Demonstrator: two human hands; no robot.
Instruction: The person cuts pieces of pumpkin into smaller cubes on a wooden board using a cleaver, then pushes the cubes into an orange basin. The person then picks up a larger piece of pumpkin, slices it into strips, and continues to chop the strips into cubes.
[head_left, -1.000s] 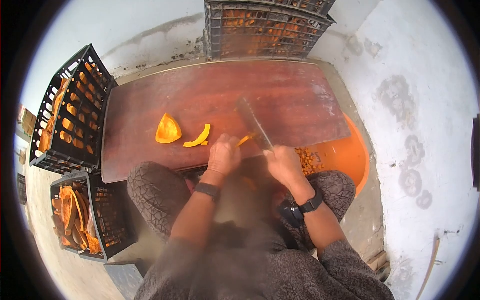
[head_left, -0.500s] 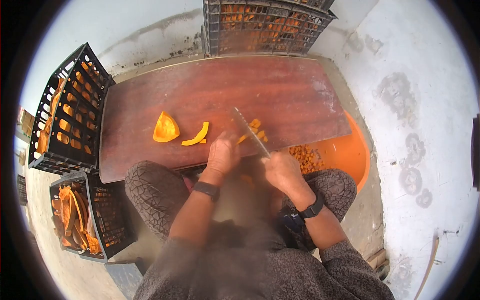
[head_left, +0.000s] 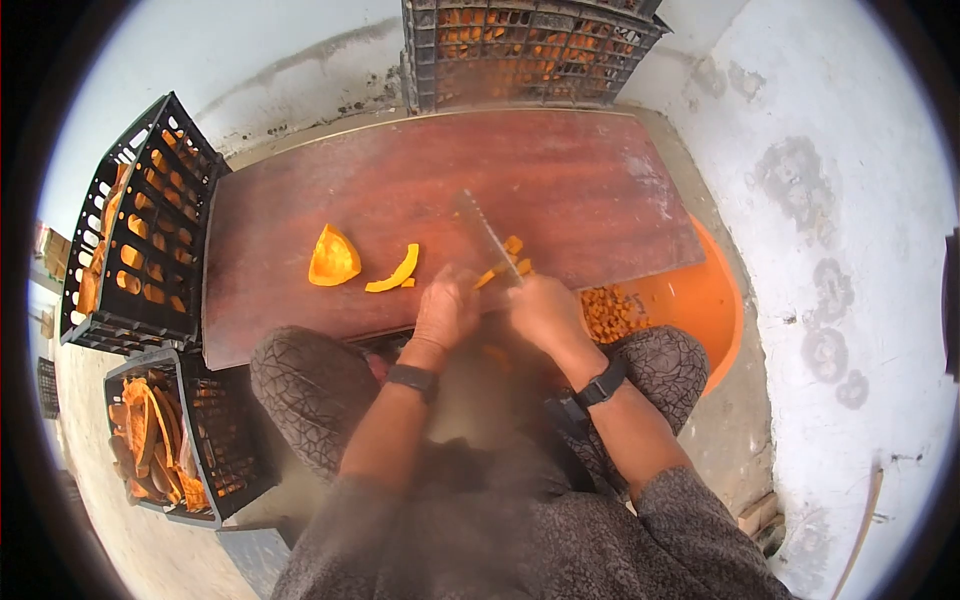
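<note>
In the head view, the left hand (head_left: 447,305) has its fingers bunched together, clamped on the end of a strip (head_left: 486,278) of orange flesh at the near edge of the table (head_left: 400,160). How far the fingertips tuck under cannot be told. The right hand (head_left: 545,310) has its fingers wrapped round the handle of a knife (head_left: 488,230), the handle itself hidden in the grip. The blade slants forward and to the left, its tip well beyond the strip, and cut pieces (head_left: 514,245) lie just beside it on the right.

Left of the hands lie a curved slice (head_left: 398,272), a small bit (head_left: 408,283) touching or just beside it, and farther left a thick wedge (head_left: 334,257). An orange tub (head_left: 715,300) sits below the table's right end, with small chunks (head_left: 612,312) in it.

Clean cutting here calls for a firm hold on the strip, flat on the wood, with the left fingertips curled back from the blade. The two hands are close together, so short, straight strokes and small, even shifts of the strip suit it best. The main risk is the strip rolling or slipping near the edge, which would give uneven pieces or bring the blade towards the fingers.
</note>
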